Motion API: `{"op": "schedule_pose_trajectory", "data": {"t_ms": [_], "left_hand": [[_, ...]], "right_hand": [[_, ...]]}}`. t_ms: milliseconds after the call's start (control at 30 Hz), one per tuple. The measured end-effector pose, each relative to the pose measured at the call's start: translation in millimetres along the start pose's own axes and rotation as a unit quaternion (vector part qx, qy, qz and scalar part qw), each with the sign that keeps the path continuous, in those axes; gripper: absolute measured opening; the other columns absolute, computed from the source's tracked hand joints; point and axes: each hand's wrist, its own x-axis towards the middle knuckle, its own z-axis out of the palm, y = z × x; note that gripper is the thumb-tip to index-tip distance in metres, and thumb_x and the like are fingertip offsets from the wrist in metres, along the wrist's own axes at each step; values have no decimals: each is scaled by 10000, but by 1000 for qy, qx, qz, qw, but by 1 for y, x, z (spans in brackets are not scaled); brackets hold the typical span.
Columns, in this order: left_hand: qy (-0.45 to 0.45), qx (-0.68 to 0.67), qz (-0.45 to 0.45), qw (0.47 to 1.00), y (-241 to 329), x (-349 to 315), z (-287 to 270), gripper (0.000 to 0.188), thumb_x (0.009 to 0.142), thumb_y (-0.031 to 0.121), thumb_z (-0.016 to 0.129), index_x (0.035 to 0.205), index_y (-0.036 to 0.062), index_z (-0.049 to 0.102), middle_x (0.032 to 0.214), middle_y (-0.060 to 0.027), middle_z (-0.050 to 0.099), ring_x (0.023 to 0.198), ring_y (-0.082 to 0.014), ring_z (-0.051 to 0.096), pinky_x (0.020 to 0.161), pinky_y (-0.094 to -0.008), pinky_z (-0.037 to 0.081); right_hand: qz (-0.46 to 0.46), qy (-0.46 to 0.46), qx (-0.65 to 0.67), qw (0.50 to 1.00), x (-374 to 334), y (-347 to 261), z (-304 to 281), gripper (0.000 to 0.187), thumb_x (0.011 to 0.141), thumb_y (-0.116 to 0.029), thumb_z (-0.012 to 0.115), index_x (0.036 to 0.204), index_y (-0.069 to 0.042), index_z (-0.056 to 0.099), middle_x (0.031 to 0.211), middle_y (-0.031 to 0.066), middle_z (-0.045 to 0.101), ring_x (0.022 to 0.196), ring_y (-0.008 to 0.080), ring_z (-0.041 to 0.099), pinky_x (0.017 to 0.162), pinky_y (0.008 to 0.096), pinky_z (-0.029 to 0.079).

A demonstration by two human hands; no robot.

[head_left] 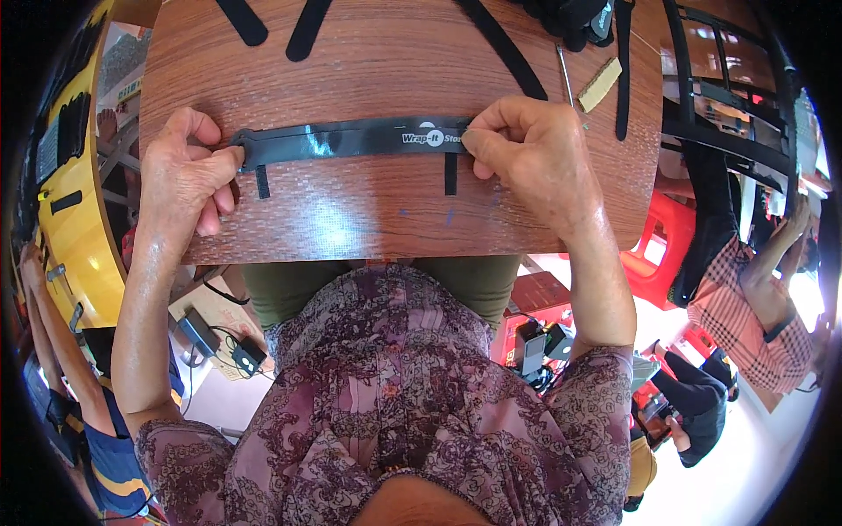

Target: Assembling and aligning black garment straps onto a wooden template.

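Note:
A long dark grey strap (351, 140) with white print near its right end is stretched level across the brown wooden table (342, 210). My left hand (186, 171) pinches its left end between thumb and finger. At the other end, my right hand (535, 158) grips the strap the same way. Two short black strips stick out below it: a left strip (262, 182) and a right strip (451, 175). Whether they are fixed to the strap or lie on the table, I cannot tell.
Black straps (309, 31) lie along the table's far side. At the far right are a black bundle (570, 19), a thin metal tool (564, 74) and a tan block (600, 84). A red stool (653, 245) stands to the right. People work at a yellow table (79, 237) on the left.

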Motion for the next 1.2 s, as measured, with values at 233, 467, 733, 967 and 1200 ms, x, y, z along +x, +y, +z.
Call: {"op": "schedule_pose_trajectory", "data": {"t_ms": [233,467,733,967,1200], "left_hand": [[5,5,5,1000,-1,0,0,228,761,38,621,891,-6,439,534,-75,526,323,-100,447,230,-216,280],[6,12,-5,1000,0,0,-1,223,766,26,613,899,-6,437,511,-72,521,300,-100,429,228,-213,269],[4,1,0,1000,-2,1,-1,231,767,42,621,892,-1,432,513,-74,522,300,-100,431,227,-217,264],[-1,3,5,1000,-2,0,-2,208,770,53,620,865,5,441,515,-74,523,306,-98,427,235,-217,267],[9,2,3,1000,-1,-1,-1,209,770,50,619,866,6,439,512,-76,521,304,-96,421,233,-218,260]], "right_hand": [[7,1,-1,1000,0,1,-2,135,726,-108,623,721,25,647,635,180,620,606,280,635,590,358,489],[10,6,-20,1000,1,1,-1,128,705,-107,620,709,18,646,647,197,613,624,310,634,601,377,489],[11,-21,-62,998,1,-4,-3,111,786,-64,623,767,46,629,600,68,614,551,79,570,489,218,429],[-4,19,-68,998,3,0,-1,153,700,-133,641,687,20,637,628,213,594,614,340,622,594,401,486],[-7,13,-64,998,2,0,-2,158,709,-131,642,673,23,633,585,180,596,560,289,617,558,374,481]]}}
